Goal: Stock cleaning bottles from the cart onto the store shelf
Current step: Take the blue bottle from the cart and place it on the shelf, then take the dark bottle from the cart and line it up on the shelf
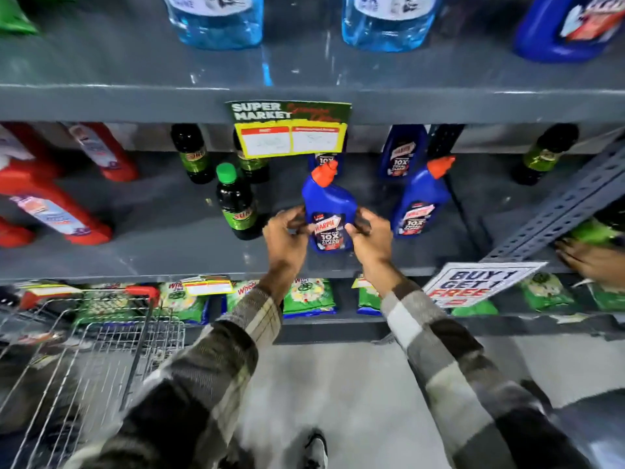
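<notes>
Nearest me, my two plaid sleeves [216,374] reach up from the bottom edge, with the wire cart [101,336] at lower left beside them. My left hand [285,236] and right hand [368,236] curl around the lower sides of a blue bottle [329,211], fingers closed onto it from either side over its label. The bottle stands upright on the grey middle shelf [152,231], near its front edge, orange cap tilted right. Just left of it stands a dark bottle with a green cap [236,201]; to its right, apart, a second blue bottle [422,201]. Farther back hangs a yellow price tag [291,132].
</notes>
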Available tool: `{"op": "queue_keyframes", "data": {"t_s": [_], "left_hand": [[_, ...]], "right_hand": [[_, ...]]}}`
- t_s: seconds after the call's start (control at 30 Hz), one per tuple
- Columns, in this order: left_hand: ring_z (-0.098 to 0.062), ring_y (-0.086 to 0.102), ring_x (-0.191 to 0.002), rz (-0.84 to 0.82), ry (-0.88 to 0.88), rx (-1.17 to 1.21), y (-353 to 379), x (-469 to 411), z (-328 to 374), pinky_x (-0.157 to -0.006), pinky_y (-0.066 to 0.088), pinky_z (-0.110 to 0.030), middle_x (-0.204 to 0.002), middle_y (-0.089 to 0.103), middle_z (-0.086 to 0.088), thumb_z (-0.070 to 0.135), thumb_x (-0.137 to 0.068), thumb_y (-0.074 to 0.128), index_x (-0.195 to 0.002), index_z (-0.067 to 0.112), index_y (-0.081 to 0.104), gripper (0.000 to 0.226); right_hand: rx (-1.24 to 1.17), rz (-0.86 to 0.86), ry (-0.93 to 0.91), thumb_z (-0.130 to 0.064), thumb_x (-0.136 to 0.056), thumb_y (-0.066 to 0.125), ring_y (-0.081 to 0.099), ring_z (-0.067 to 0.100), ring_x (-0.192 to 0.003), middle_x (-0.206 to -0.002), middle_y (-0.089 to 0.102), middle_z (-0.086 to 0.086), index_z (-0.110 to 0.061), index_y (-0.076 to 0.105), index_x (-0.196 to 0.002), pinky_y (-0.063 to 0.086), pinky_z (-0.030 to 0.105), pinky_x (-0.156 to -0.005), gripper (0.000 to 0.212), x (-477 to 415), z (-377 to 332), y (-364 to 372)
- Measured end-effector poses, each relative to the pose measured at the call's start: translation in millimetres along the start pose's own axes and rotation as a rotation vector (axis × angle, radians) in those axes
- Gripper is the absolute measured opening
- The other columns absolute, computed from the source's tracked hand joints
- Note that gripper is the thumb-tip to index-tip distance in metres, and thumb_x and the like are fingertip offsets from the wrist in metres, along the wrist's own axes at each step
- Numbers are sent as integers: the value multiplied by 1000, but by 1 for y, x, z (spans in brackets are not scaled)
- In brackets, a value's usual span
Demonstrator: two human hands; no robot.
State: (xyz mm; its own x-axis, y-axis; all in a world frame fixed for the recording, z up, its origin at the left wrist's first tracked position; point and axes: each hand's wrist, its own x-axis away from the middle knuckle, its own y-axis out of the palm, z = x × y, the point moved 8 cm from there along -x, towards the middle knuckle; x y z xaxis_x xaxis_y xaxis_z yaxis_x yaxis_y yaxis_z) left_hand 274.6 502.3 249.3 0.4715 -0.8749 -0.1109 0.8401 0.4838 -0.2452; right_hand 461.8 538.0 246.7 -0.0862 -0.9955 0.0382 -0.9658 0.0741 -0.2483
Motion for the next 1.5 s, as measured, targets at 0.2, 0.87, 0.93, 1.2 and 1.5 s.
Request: {"op": "queue_keyframes", "data": {"t_s": [0.2,0.87,0.93,1.2,1.5], "left_hand": [[-8,69,-82,28,1,-63,20,-13,-9,-80,59,-18,-101,75,-7,-12,-74,71,-109,2,73,38],[-16,67,-101,316,-204,119,-173,82,-93,-81,52,-11,-113,70,-8,12,-87,71,-118,7,64,32],[-20,67,-107,393,-255,89,-232,102,-120,-91,54,-24,-118,70,-8,22,-86,72,-119,11,64,37],[12,62,-76,845,-645,208,-426,242,-265,-79,50,-22,-96,68,-2,12,-88,70,-98,16,66,11],[-21,67,-102,1008,-1149,341,-468,385,-421,-80,51,-18,-109,71,-9,22,-98,56,-117,4,62,27]], "right_hand": [[41,-14,24,17,-82,57,50,-19,-45,-63,40,-19,12,62,-119,38,-4,-55,37,-26,19,1],[-7,-341,-187,-23,-90,62,68,14,-102,-118,69,-1,-23,61,-124,53,27,-92,34,151,8,187],[-15,-460,-176,-19,-91,60,68,12,-104,-121,68,-1,-18,61,-126,52,25,-94,35,175,6,237],[220,-1024,-102,-6,-93,58,61,27,-119,-133,60,17,2,51,-134,49,45,-104,42,322,48,440],[716,-1454,147,-7,-91,59,58,33,-125,-136,59,21,-1,49,-136,44,41,-108,47,461,224,561]]}}
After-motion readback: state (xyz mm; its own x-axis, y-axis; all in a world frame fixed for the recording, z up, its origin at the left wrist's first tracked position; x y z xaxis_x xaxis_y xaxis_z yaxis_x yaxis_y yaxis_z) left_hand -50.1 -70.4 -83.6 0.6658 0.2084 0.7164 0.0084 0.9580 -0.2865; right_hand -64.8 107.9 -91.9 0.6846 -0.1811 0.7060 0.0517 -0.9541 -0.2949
